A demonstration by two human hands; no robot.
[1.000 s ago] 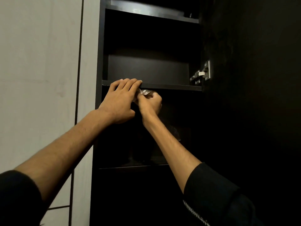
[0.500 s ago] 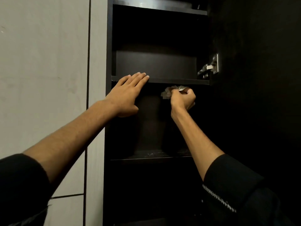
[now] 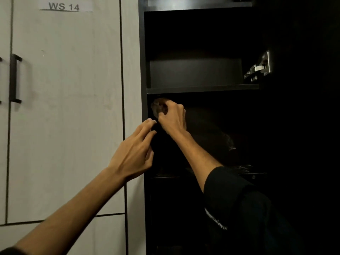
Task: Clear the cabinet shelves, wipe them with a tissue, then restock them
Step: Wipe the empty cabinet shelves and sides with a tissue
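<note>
The dark cabinet stands open with a bare upper shelf point(image 3: 202, 88) at eye height. Just under that shelf, at the compartment's left inner corner, my right hand point(image 3: 172, 117) grips a crumpled tissue point(image 3: 158, 107) and holds it against the dark side wall. My left hand point(image 3: 136, 150) hovers at the cabinet's left front edge, fingers relaxed and loosely spread, holding nothing. A lower shelf point(image 3: 253, 174) carries dim shapes that I cannot make out in the shadow.
A pale closed cupboard door point(image 3: 66, 107) with a black handle point(image 3: 15, 78) and a "WS 14" label point(image 3: 64, 6) fills the left. A metal hinge point(image 3: 259, 68) sticks out on the right side of the cabinet; the open dark door lies beyond it.
My right hand moved the tissue from the middle under the shelf to the left inner corner. My left hand left the shelf edge and dropped lower by the cabinet's front edge.
</note>
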